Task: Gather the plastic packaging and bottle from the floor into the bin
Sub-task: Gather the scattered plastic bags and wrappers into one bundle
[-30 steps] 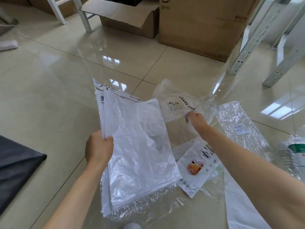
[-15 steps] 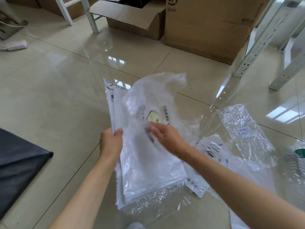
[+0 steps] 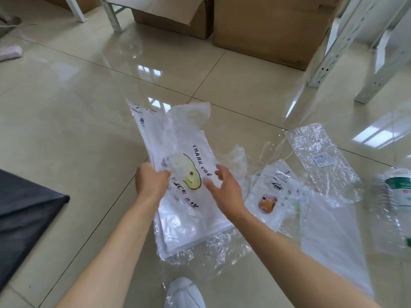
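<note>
Currently, the stack of thin clear and white plastic bags is pinched by the left hand alone, the right hand spread open beside it, so slippery sheets may slide out.

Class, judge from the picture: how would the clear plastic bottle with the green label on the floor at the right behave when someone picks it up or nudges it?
The clear plastic bottle with the green label looks empty, so probably light. It lies on glossy tile floor, so a nudge may roll or slide it. Its thin ribbed wall would likely dent under a squeeze.
</note>
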The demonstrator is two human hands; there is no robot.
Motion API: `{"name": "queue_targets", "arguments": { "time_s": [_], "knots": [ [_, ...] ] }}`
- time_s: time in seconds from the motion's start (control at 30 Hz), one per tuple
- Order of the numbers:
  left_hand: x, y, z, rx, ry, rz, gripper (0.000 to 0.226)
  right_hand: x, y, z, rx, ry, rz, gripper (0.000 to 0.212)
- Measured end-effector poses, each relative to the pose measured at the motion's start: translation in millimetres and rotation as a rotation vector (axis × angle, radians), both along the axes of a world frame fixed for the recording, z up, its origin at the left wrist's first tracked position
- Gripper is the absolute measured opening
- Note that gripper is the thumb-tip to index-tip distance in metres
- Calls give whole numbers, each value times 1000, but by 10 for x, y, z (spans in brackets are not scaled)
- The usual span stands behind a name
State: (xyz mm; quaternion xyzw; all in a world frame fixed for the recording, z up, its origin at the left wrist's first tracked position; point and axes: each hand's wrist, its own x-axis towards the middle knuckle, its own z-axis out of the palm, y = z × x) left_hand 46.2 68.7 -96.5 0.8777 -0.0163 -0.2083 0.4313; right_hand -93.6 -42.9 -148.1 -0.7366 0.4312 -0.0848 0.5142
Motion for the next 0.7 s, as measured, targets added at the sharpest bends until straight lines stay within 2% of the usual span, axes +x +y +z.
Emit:
{"name": "queue_targets", "arguments": {
  "time_s": [0.1,0.17,0.23,0.3,0.37,0.43,0.57,0.63,0.7],
  "knots": [
    [16,-23,-72,67,-95,-39,21,-442,-316,-195,-175,450,-318,60],
    [1,-36,-92,78,-122,-62,28,-688,-452,-328,-111,625,-378,70],
    [-37,-49,-99,85,-136,-85,28,-817,-483,-441,-60,718,-339,89],
    [-73,-49,-113,81,-148,-104,25,-852,-454,-537,-112,774,-260,102],
    [-113,-45,-91,103,-172,-117,19,-847,-431,-614,-215,801,-213,101],
    [-141,-34,-86,116,-199,-127,22,-868,-447,-657,-288,792,-228,88],
    [-149,-10,-82,113,-207,-125,29,-963,-573,-634,-382,758,-268,43],
    [-123,-6,-104,108,-207,-124,18,-990,-629,-621,-375,727,-309,39],
    [-119,-8,-118,100,-209,-130,17,-1016,-647,-628,-317,729,-372,48]
  ]
}}
